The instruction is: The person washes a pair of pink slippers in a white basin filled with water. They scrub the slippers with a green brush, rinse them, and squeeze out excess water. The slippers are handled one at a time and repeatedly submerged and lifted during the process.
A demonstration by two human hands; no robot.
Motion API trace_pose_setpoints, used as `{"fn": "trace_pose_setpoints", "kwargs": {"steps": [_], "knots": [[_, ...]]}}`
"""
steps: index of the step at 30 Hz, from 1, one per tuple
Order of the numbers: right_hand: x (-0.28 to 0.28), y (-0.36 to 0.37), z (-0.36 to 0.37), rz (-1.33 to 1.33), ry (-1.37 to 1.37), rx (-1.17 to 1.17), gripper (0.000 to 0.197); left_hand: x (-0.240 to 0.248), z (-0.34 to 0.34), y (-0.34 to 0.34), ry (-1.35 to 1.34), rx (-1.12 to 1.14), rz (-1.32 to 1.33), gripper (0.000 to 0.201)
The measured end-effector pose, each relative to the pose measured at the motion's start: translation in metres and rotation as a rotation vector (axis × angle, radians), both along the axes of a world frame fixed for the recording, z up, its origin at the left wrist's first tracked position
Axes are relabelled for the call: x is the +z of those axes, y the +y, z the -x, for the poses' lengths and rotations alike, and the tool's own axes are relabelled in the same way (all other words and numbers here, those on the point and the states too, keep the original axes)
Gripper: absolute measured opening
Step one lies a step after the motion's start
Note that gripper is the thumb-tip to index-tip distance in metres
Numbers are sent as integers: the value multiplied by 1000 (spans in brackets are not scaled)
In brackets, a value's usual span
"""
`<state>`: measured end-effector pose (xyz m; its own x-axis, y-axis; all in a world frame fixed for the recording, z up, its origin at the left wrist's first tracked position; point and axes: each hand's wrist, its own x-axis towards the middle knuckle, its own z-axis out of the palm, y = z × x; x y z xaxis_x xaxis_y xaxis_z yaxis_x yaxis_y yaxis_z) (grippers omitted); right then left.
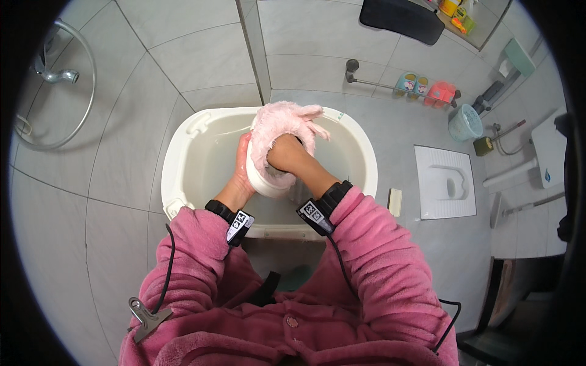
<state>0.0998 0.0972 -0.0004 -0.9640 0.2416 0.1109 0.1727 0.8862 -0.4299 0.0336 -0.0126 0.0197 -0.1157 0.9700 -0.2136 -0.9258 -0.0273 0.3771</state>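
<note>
A fluffy pink slipper [268, 122] with a thick white sole and ear-like flaps is held over a white plastic tub [173, 165]. My left hand [242, 168] is closed round the slipper's left side, against the white sole, and its skin looks wet. Through the opening of the slipper goes my right hand [285, 154]; its fingers are hidden inside, so their pose does not show. Greyish water [220, 165] lies in the tub below.
At left, a tap [61, 76] with a looped shower hose is on the tiled wall. Right of the tub are a pale bar-shaped object [395, 202] and a squat toilet [448, 183] in the floor. Slippers [441, 93] hang on a rail near a light-blue bin [466, 124].
</note>
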Motion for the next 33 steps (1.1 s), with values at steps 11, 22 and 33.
{"fn": "trace_pose_setpoints", "kwargs": {"steps": [11, 22, 33], "knots": [[33, -1, -40, 1, 277, -31, 34, 0, 8, 6, 80, 101, 19, 69], [12, -28, -29, 638, 32, -247, 43, -8, 16, 4, 123, 294, 64, 75], [19, -41, -26, 635, 380, 21, 47, -16, 24, 1, 49, 240, 204, 65]]}}
